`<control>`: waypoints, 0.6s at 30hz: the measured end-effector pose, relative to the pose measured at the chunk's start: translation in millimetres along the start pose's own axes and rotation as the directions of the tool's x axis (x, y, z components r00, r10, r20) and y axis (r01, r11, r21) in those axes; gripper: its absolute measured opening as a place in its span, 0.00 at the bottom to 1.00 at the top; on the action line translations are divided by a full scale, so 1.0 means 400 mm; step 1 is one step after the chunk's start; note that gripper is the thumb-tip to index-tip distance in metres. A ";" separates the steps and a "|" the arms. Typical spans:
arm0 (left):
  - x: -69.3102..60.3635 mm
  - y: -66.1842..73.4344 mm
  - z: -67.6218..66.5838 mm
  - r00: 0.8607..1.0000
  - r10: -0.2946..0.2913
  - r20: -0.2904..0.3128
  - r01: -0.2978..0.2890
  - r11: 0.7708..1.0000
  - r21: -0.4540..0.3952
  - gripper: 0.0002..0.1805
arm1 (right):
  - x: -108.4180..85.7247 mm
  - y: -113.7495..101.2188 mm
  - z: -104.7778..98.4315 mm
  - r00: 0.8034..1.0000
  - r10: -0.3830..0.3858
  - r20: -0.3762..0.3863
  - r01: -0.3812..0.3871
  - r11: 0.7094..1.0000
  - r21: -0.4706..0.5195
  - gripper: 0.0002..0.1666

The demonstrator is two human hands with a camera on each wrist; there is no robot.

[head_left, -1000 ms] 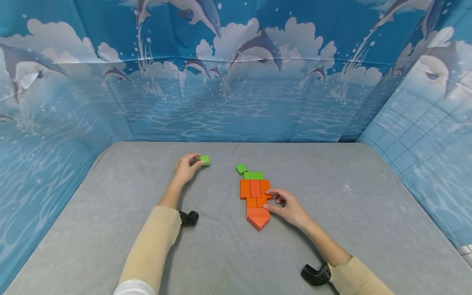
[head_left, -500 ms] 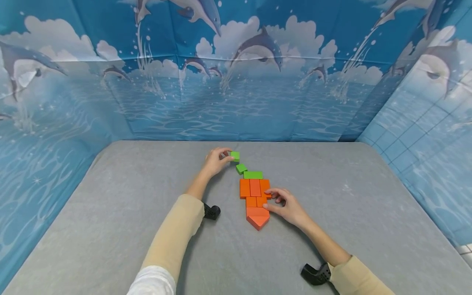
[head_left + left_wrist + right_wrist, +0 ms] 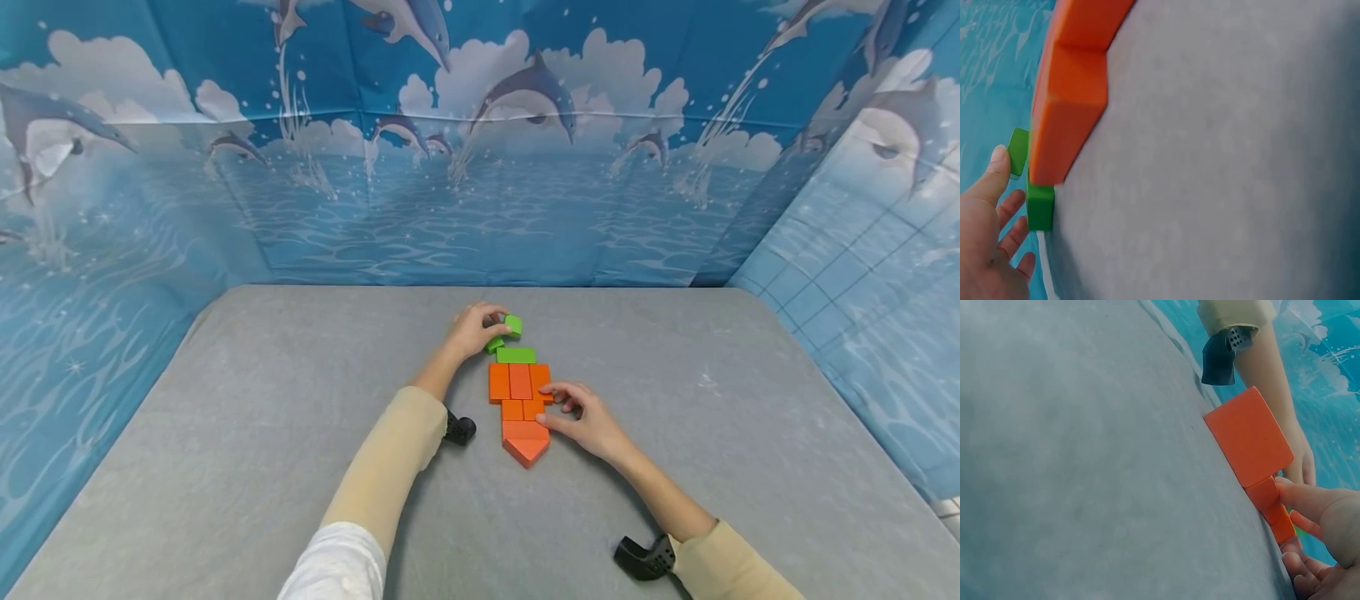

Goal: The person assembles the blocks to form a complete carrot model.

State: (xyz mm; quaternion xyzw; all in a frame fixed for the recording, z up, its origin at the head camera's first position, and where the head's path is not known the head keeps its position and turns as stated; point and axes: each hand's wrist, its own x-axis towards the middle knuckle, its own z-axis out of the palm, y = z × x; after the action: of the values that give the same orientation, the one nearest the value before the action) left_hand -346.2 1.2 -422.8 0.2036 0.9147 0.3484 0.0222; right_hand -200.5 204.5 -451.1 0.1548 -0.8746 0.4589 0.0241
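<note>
My left hand [image 3: 474, 330] pinches a small green block [image 3: 513, 326] between thumb and fingers, just beyond the assembled blocks. Partly hidden under that hand, another small green block [image 3: 495, 343] lies on the table. A longer green block [image 3: 516, 356] touches the top of several orange blocks [image 3: 520, 382] laid flat together, ending in a pointed orange piece [image 3: 526, 450] nearest me. My right hand [image 3: 582, 421] rests against the right side of the orange blocks, thumb and fingers touching their edges. In the left wrist view, my thumb presses the held green block [image 3: 1018, 152].
The grey cloth-covered table [image 3: 225, 467] reaches back to a blue dolphin-print curtain [image 3: 480, 208]. More curtain encloses the left and right sides. A black wrist device [image 3: 643, 558] sits under the right forearm, with another device [image 3: 460, 430] by the left wrist.
My left hand has carried the green block rightward, from left of the blocks to just behind the long green block, now partly covering the loose green block. My right hand stays in place.
</note>
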 end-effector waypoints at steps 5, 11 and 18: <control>0.009 0.017 0.020 0.998 0.022 0.052 -0.023 0.999 0.034 0.20 | 0.000 0.001 0.001 1.000 0.005 -0.001 -0.005 1.000 -0.001 0.23; 0.019 0.029 0.040 0.997 0.040 0.073 -0.045 0.996 0.079 0.20 | 0.001 -0.003 0.000 1.000 0.028 0.008 -0.028 1.000 0.001 0.23; 0.024 0.033 0.053 0.995 0.043 0.088 -0.054 0.990 0.133 0.20 | 0.003 0.000 0.002 1.000 0.027 0.002 -0.027 0.999 -0.023 0.23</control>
State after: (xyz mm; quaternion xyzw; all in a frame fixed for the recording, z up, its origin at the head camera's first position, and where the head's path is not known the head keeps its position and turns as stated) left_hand -346.6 27.0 -429.3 0.2413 0.9292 0.2773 0.0386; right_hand -201.6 203.7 -451.4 0.1430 -0.8819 0.4489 0.0185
